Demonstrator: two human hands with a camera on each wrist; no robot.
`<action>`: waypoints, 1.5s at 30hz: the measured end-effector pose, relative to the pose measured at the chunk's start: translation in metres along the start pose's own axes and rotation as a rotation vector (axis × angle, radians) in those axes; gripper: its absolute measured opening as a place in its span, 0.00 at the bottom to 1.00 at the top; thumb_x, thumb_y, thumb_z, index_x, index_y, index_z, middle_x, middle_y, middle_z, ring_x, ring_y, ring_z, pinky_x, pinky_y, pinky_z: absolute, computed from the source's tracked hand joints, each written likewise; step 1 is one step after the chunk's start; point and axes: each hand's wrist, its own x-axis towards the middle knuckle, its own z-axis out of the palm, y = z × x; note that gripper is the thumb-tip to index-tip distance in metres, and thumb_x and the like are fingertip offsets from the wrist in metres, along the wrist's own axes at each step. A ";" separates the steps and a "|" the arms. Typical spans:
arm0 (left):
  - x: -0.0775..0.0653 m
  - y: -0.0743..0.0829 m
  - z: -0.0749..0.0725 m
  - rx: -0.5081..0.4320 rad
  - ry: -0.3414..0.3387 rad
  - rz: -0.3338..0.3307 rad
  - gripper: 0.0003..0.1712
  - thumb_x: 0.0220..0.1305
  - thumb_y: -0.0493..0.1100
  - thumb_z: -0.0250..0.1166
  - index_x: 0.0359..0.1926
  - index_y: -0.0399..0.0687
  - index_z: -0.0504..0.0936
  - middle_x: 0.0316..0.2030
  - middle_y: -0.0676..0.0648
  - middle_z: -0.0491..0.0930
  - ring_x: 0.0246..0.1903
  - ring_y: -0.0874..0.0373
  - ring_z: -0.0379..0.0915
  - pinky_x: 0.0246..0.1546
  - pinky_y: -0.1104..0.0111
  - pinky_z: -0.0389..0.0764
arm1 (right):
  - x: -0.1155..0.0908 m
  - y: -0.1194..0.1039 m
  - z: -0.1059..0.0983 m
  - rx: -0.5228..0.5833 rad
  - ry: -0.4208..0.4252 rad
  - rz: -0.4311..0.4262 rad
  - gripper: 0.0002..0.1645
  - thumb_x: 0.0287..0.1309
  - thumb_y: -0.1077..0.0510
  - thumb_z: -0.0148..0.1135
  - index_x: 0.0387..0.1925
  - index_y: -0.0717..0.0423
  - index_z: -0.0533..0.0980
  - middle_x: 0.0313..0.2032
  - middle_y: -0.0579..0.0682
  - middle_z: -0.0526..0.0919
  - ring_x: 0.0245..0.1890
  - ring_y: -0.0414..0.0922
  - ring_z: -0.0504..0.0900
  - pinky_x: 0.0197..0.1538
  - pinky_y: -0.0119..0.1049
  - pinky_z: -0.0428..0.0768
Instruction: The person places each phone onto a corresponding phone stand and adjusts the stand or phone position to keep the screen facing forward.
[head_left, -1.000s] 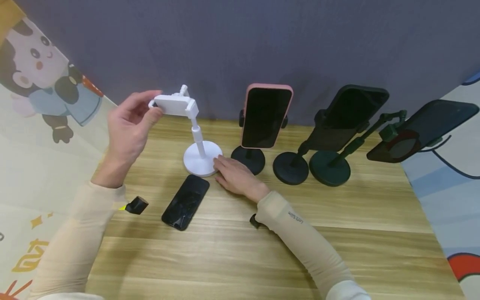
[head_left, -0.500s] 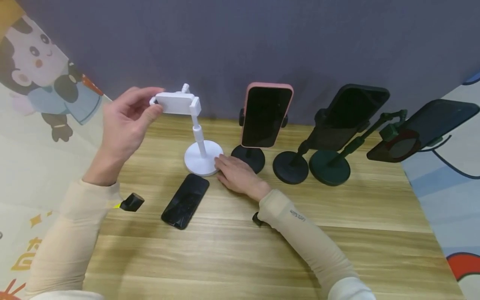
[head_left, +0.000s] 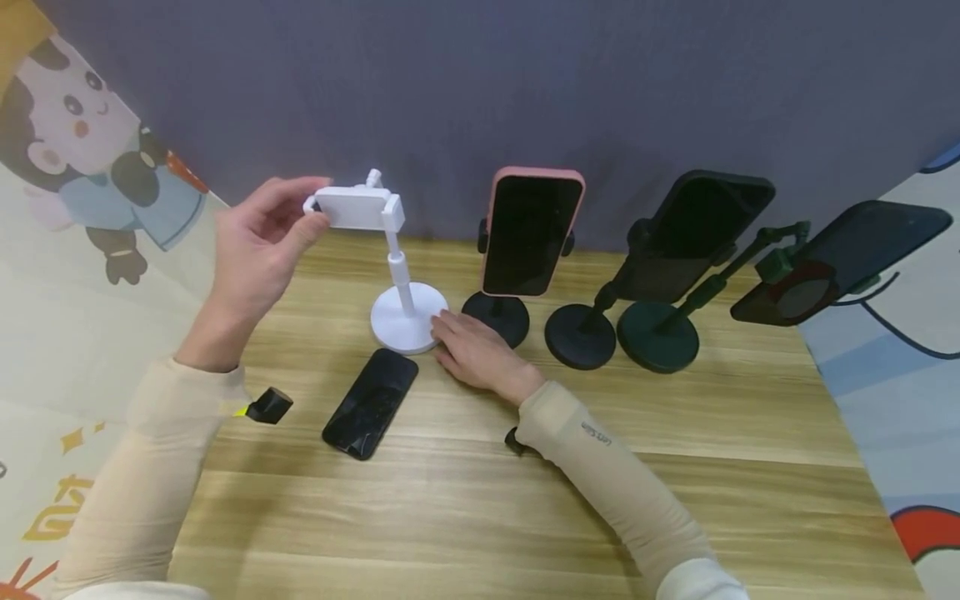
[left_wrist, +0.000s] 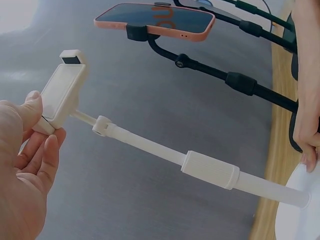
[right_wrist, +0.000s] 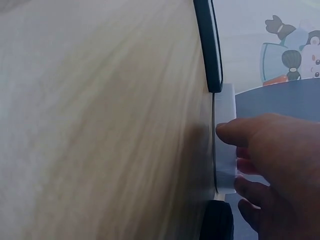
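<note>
A white phone stand [head_left: 400,268] stands upright on its round base [head_left: 397,329], its phone clamp [head_left: 352,208] holding no phone. My left hand [head_left: 255,250] pinches the clamp's left end between thumb and fingers; in the left wrist view the clamp [left_wrist: 62,92] shows its flat face and far hook. My right hand [head_left: 480,354] holds the right rim of the base, thumb [right_wrist: 235,131] against its edge in the right wrist view. A black phone [head_left: 371,404] lies face up just in front of the base.
To the right, a phone in a pink case [head_left: 533,233] sits in a black stand. Farther along are a dark phone [head_left: 693,237] on another black stand and a phone [head_left: 847,258] on a dark green stand. A grey partition [head_left: 465,92] rises behind the wooden table [head_left: 465,517].
The clamp shifted very slightly to the right in view, my left hand still pinching it. My right hand stays at the base.
</note>
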 end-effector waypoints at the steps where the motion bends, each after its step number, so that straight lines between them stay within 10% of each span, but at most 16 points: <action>1: 0.000 -0.001 0.000 -0.010 0.001 0.000 0.18 0.56 0.26 0.62 0.50 0.29 0.79 0.41 0.52 0.81 0.36 0.57 0.74 0.38 0.78 0.76 | 0.000 0.000 0.000 0.003 0.006 -0.002 0.26 0.66 0.48 0.50 0.60 0.57 0.69 0.64 0.55 0.67 0.67 0.47 0.59 0.69 0.40 0.57; 9: -0.002 -0.001 0.001 -0.146 0.008 -0.021 0.18 0.58 0.28 0.62 0.50 0.31 0.79 0.42 0.46 0.82 0.36 0.56 0.74 0.38 0.77 0.76 | 0.000 -0.002 0.001 0.047 0.016 0.018 0.27 0.66 0.49 0.51 0.61 0.58 0.68 0.64 0.55 0.66 0.67 0.48 0.59 0.70 0.40 0.57; 19: -0.018 -0.006 0.001 -0.422 0.049 -0.221 0.19 0.61 0.28 0.58 0.54 0.33 0.77 0.42 0.43 0.81 0.36 0.54 0.76 0.42 0.72 0.78 | -0.002 -0.004 0.003 0.070 0.003 0.057 0.30 0.66 0.48 0.51 0.64 0.60 0.65 0.66 0.56 0.65 0.68 0.49 0.56 0.71 0.41 0.53; 45: -0.101 -0.030 -0.009 -0.443 0.096 -0.379 0.13 0.67 0.32 0.53 0.46 0.25 0.78 0.36 0.45 0.83 0.35 0.55 0.79 0.36 0.73 0.81 | -0.005 -0.008 0.007 0.147 0.014 0.092 0.28 0.67 0.43 0.49 0.62 0.52 0.70 0.68 0.52 0.63 0.70 0.46 0.53 0.72 0.44 0.47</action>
